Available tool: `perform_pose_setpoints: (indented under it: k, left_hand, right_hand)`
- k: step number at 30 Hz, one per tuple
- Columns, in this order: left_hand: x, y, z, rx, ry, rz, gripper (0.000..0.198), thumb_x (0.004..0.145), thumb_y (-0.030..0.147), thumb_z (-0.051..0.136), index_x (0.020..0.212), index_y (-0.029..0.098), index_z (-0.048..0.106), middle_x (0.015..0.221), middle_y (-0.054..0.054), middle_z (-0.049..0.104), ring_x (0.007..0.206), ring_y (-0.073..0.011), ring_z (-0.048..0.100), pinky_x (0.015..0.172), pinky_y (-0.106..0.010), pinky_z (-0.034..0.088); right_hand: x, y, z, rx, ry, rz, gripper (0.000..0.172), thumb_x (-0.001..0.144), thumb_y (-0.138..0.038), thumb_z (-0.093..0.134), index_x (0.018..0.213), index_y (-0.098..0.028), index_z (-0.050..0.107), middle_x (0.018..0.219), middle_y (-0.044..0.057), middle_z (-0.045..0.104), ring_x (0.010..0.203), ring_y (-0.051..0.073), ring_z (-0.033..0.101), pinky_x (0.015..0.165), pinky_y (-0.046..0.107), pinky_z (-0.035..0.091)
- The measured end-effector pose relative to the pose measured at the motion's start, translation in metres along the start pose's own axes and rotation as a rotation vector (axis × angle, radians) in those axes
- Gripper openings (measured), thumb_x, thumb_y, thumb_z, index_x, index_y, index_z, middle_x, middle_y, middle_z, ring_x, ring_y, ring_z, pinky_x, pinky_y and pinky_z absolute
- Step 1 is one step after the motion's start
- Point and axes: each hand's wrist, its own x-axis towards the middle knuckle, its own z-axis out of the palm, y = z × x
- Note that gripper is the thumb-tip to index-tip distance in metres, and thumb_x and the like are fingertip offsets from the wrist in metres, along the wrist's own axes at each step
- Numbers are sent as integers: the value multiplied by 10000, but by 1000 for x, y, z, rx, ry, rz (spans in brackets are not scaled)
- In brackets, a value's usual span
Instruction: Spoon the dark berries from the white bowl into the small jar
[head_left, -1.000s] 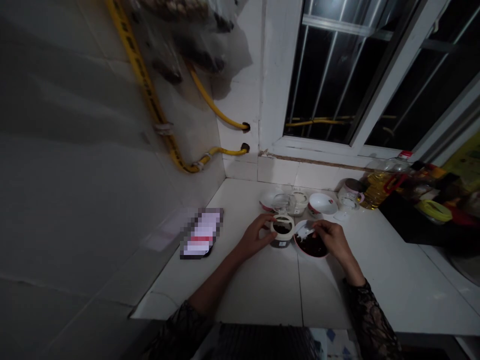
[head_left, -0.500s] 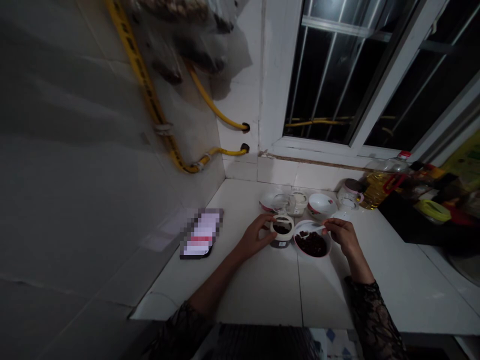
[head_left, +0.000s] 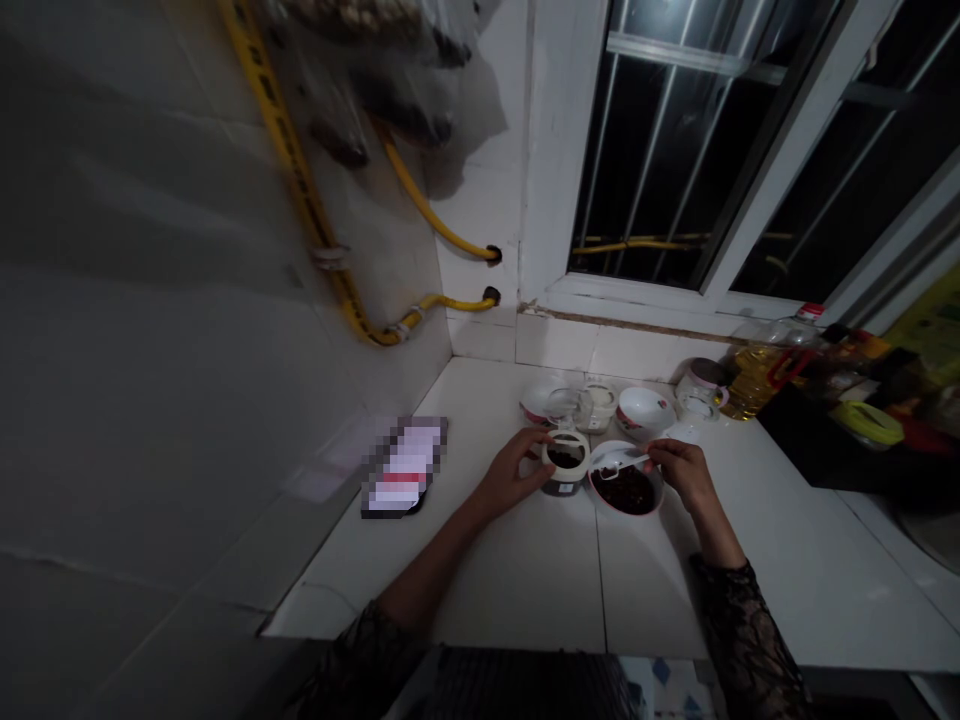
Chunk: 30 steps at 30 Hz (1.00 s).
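Observation:
My left hand [head_left: 517,468] is closed around the near-left side of a small seasoning jar [head_left: 562,484] with a pale rim, its lid raised and dark contents inside. In my right hand [head_left: 682,470] is a small white spoon [head_left: 628,460], pinched by its handle. The spoon's bowl is over a white bowl [head_left: 658,500] with a pink rim, and it looks emptied. Dark reddish-brown food [head_left: 626,490] fills the bottom of that bowl. Jar and bowl stand side by side on the white tiled counter [head_left: 525,580].
Behind are a second seasoning jar [head_left: 600,405] with white contents, a patterned bowl [head_left: 645,410], another bowl [head_left: 534,402] and a lidded jar [head_left: 701,388]. An oil bottle [head_left: 750,380] stands right, by a black box [head_left: 795,440] of condiments. A phone [head_left: 405,467] lies left.
The dark scoop on the spoon has gone into the bowl, and the spoon has tipped over the food. My left hand stays on the jar.

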Motion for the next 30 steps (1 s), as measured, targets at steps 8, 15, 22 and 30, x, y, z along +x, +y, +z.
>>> perform_pose_setpoints:
  k: [8,15,22,30]
  left_hand:
    - [0,-1,0,7,2,8,318,853,314,656,1148,215,595,1263,-116,600,1202,-256,577,849,-335,547]
    - [0,1,0,4,7,4,316,852,319,657,1143,211,595,1260,-121,606,1189,-259,587,851,-337,546]
    - [0,3,0,-4,-3,-2,312,857,341,656,1138,218,600,1253,-112,606,1183,-250,589,853,-335,547]
    - [0,2,0,3,-4,16,303,859,315,646,1138,213,586,1226,-107,614,1157,-244,600,850,-336,544]
  right_hand:
    - [2,6,-1,-15,-19,-23,249,519,-378,652,630,-159,686,431,-1,590,375,76,288,411,239,178]
    - [4,5,-2,12,-23,4,240,493,-372,656,610,-163,670,421,-1,578,356,67,282,396,233,167]
    - [4,4,-1,15,-21,9,230,482,-376,639,605,-182,657,414,-6,573,351,70,274,389,235,149]
    - [1,0,-1,119,-19,11,235,484,-362,679,618,-170,658,425,-6,579,337,56,275,385,228,134]
